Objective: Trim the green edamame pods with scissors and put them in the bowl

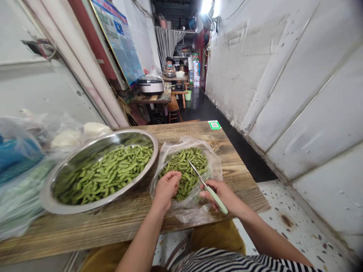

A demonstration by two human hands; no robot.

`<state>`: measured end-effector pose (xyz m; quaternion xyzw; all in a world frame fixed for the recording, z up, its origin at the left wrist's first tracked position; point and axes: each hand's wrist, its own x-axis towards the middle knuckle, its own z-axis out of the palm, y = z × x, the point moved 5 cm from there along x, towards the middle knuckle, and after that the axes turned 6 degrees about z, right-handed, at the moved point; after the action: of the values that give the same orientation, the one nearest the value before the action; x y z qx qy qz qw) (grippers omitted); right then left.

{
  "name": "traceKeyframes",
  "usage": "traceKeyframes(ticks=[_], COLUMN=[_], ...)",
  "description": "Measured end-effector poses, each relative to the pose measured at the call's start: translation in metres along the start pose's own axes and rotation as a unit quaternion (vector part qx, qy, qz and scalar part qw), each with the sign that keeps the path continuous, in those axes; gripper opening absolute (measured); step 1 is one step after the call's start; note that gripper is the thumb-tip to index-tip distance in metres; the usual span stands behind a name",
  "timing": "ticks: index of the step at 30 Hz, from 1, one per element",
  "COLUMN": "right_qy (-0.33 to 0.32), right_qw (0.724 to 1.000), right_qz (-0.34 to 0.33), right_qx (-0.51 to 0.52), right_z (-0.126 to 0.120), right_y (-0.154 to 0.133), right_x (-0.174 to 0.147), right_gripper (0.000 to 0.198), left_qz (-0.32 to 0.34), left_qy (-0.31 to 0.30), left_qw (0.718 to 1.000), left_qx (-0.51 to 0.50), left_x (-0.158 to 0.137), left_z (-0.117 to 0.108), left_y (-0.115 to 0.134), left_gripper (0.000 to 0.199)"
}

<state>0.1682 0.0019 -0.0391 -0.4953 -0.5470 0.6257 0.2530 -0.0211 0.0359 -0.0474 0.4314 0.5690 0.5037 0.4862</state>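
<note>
My right hand (219,194) grips a pair of scissors (217,197) with pale green handles, its blades pointing up and left over a clear plastic bag (214,162). Inside the opened bag lies a heap of green soybean pods (188,183), some with stems among them. My left hand (167,187) is at the bag's left side, fingers curled together near the pods; whatever they pinch is hidden. To the left, a large oval metal basin (151,145) holds many loose soybean pods (119,166).
The wooden table (235,166) carries plastic bags (25,192) at far left and a green QR-code card (214,125) at its far edge. Beyond stand a white cooker (150,86) on another table and a person (169,68) seated further back. A wall runs along the right.
</note>
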Motion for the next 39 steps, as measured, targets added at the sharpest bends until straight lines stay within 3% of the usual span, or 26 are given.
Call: traceKeyframes(ticks=[2,4,6,7,10,14,18,23,30,39], right_qy=[-0.01,-0.019,-0.016,-0.012,-0.007,-0.004,-0.035,-0.031,-0.016,-0.01], right_qw=[1.0,0.999,0.999,0.999,0.999,0.998,0.997,0.987,0.978,0.975], right_qz=[0.004,0.007,0.009,0.009,0.009,0.017,0.008,-0.059,-0.066,-0.078], right_qx=[-0.012,-0.027,-0.033,-0.033,-0.038,-0.062,-0.075,-0.145,-0.198,-0.206], right_z=[0.002,0.004,0.003,0.003,0.0,-0.004,-0.003,-0.001,0.003,0.006], right_y=[0.002,0.003,0.005,0.005,0.006,0.008,0.002,-0.019,-0.024,-0.024], right_x=[-0.001,-0.002,-0.002,-0.003,-0.003,-0.002,-0.006,-0.013,-0.01,-0.006], right_gripper=[0.042,0.042,0.042,0.042,0.041,0.04,0.043,0.043,0.044,0.039], left_qz=[0.072,0.111,0.13,0.134,0.132,0.143,0.108,0.036,0.077,0.077], left_qy=[0.007,0.016,0.006,-0.012,-0.061,-0.003,-0.006,-0.041,-0.03,-0.029], left_qw=[0.969,0.902,0.856,0.847,0.87,0.951,0.991,0.998,0.997,0.996], left_qx=[0.237,0.416,0.5,0.514,0.471,0.276,0.077,-0.028,0.001,0.042], left_x=[0.001,0.003,0.006,0.008,0.013,0.012,0.001,-0.01,-0.014,-0.014], left_z=[0.008,0.014,0.016,0.016,0.008,-0.008,-0.007,-0.001,-0.006,-0.011], left_y=[0.006,0.011,0.015,0.015,0.012,0.014,0.013,0.013,0.019,0.017], left_gripper=[0.029,0.034,0.032,0.029,0.016,0.009,0.021,0.036,0.034,0.039])
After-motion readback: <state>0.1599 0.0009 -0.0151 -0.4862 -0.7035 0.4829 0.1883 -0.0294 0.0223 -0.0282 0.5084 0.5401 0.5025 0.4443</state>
